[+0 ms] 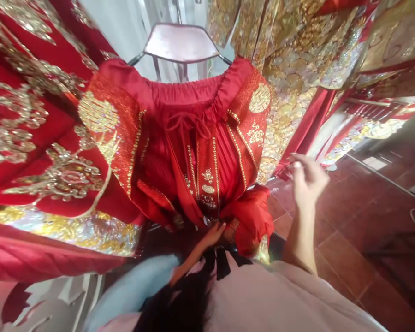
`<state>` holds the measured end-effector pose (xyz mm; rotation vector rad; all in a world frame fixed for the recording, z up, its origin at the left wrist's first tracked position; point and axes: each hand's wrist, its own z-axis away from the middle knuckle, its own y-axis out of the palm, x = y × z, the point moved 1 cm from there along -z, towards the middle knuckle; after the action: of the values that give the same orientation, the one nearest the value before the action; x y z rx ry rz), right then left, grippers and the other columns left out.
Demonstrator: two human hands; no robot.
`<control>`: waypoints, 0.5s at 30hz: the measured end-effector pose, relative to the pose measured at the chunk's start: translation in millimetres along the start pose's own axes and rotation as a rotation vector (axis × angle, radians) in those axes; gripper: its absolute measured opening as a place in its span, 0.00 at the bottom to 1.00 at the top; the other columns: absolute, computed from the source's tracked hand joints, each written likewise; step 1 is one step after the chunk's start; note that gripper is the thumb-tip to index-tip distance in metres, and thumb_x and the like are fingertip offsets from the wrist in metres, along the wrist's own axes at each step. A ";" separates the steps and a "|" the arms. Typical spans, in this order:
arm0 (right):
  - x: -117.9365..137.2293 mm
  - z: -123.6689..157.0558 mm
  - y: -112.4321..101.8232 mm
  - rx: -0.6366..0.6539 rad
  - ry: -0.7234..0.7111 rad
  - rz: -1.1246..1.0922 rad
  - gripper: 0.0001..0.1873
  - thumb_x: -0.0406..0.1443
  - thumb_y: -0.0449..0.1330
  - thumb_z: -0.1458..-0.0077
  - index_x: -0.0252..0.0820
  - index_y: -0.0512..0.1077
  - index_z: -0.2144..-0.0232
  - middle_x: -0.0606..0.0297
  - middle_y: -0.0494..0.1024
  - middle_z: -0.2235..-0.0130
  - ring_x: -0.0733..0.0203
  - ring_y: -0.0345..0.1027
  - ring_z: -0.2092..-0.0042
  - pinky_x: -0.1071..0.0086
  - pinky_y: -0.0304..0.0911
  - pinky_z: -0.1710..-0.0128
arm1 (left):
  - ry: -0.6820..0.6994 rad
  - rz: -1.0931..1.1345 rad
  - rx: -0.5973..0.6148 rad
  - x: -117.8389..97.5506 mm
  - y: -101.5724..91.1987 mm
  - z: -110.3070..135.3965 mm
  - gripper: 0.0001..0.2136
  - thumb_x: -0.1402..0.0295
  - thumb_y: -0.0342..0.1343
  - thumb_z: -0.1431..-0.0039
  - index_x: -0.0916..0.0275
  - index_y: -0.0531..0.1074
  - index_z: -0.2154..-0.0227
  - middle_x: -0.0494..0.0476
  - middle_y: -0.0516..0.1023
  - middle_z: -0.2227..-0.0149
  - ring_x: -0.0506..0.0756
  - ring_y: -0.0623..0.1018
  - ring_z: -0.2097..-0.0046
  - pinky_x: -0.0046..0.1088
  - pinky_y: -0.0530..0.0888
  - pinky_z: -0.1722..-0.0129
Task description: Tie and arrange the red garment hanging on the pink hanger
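A red costume top [207, 152] with gold trim, gold emblems and a tied drawstring neck hangs in front of me. Low on its front, my left hand [212, 236] is closed on the red cloth, its fingers partly hidden by folds. Bunched red fabric [252, 216] with a gold end lies just right of that hand. My right hand [309, 177] is raised off to the right, apart from the costume. Its thumb and fingers are pinched together and slightly blurred; anything between them is too small to make out.
A dark-edged hanger [181, 44] carries the costume. Red garments with heavy beading [69, 175] hang close on the left, gold sequinned ones [287, 87] on the right. Reddish floor tiles [349, 258] show at lower right. Light blue cloth [134, 286] lies at lower left.
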<state>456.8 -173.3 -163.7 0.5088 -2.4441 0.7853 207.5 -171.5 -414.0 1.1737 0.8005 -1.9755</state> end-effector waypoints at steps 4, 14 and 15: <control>-102.3 55.5 30.4 0.416 0.392 0.125 0.33 0.47 0.59 0.55 0.34 0.68 0.48 0.46 0.70 0.46 0.41 0.62 0.43 0.51 0.56 0.41 | -0.005 0.141 0.177 0.4 34.1 -7.5 0.23 0.51 0.57 0.52 0.62 0.76 0.59 0.60 0.79 0.60 0.63 0.77 0.53 0.39 0.73 0.52; -151.2 166.3 53.2 0.892 0.784 0.177 0.25 0.45 0.46 0.42 0.33 0.74 0.56 0.48 0.76 0.54 0.47 0.67 0.46 0.57 0.60 0.45 | -0.001 0.251 0.043 -6.8 30.5 4.2 0.23 0.50 0.60 0.56 0.70 0.76 0.68 0.56 0.75 0.73 0.58 0.75 0.65 0.35 0.71 0.61; -150.2 162.3 52.2 0.921 0.772 0.187 0.24 0.45 0.48 0.42 0.33 0.74 0.57 0.47 0.77 0.56 0.46 0.68 0.48 0.56 0.60 0.46 | 0.006 0.260 0.032 -9.3 27.7 7.7 0.24 0.50 0.60 0.56 0.70 0.76 0.69 0.56 0.75 0.74 0.58 0.75 0.66 0.34 0.71 0.63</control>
<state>492.4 -205.8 -385.7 0.2041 -1.3384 1.7914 229.5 -190.9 -406.9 1.2361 0.5876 -1.7773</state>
